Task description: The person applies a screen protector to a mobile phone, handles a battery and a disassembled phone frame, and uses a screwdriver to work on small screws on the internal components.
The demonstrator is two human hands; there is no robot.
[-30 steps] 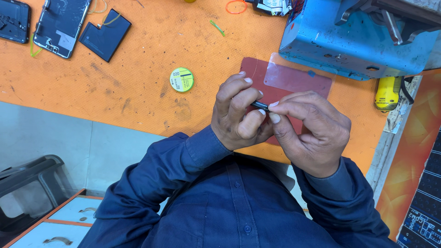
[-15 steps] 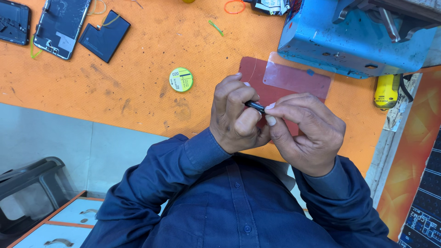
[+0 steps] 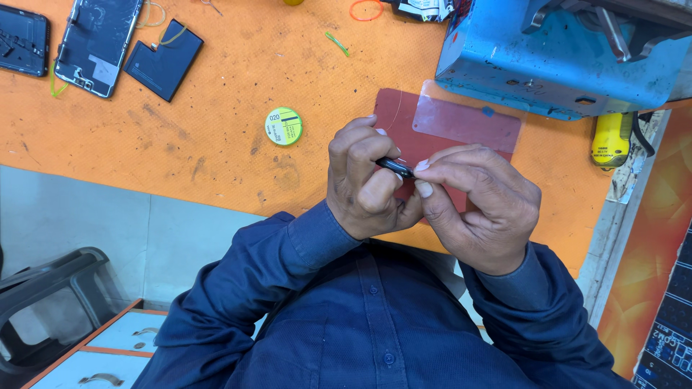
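A: What is that small dark part (image 3: pixel 395 167) like to handle?

B: Judging by its size, very light, and thin enough to be fragile. It looks smooth and glossy, so probably slippery. I'd say take it by its narrow edges with the fingertips and don't squeeze the flat faces

A: Where does it sit in the grip?

B: Right between the two hands, raised above the bench. The left hand (image 3: pixel 364 184) is curled closed around one end, thumb and forefinger pinching it. The right hand (image 3: pixel 479 205) meets it from the other side, its fingertips (image 3: pixel 422 166) touching the free end in a narrow pinch. Only a short stretch shows; the rest is hidden by the fingers

A: And underneath?

B: A red mat (image 3: pixel 393 115) with a clear film sheet (image 3: pixel 465 122) lying on it, both on the orange bench (image 3: pixel 238 108). A round green-yellow spool (image 3: pixel 284 126) lies near the left hand, apart from it. A blue machine (image 3: pixel 555 65) stands just behind the mat, and a yellow tool (image 3: pixel 611 138) lies beside it. Opened phone bodies (image 3: pixel 97 39) are well apart at the far left
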